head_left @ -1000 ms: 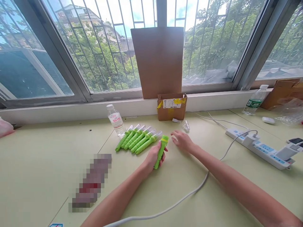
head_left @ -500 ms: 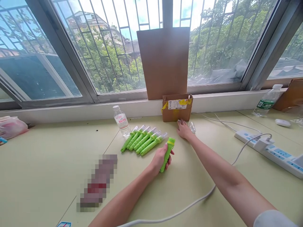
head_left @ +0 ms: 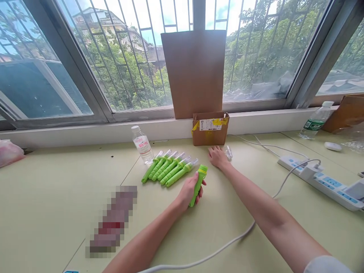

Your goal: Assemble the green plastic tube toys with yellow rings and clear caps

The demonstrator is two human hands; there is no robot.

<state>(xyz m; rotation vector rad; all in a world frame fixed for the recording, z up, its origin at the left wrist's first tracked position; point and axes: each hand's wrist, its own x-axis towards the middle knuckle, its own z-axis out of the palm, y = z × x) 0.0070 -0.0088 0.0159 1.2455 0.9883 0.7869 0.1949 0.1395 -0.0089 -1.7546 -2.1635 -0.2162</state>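
Note:
My left hand (head_left: 190, 190) is closed around a green plastic stick-shaped handle (head_left: 197, 187). Its ribbed yellow-green end points up and away, with no clear cap on it. My right hand (head_left: 217, 156) rests palm down on the table just in front of a small cardboard box (head_left: 210, 137). Its fingers look slightly spread, though the undersides are hidden. Right beside it lies a clear plastic cap (head_left: 228, 152). Left of my hands, several similar green sticks with clear tips (head_left: 170, 168) lie side by side in a slanted row.
A water bottle (head_left: 142, 146) stands behind the row. On the right are a white power strip (head_left: 321, 182) and another bottle (head_left: 315, 121). A white cable (head_left: 244, 235) crosses the table under my right arm. A blurred-out object (head_left: 113, 222) lies at left.
My right hand has drawn back slightly from the box's base. My left hand keeps its hold on the green handle. The whole view has shifted a little.

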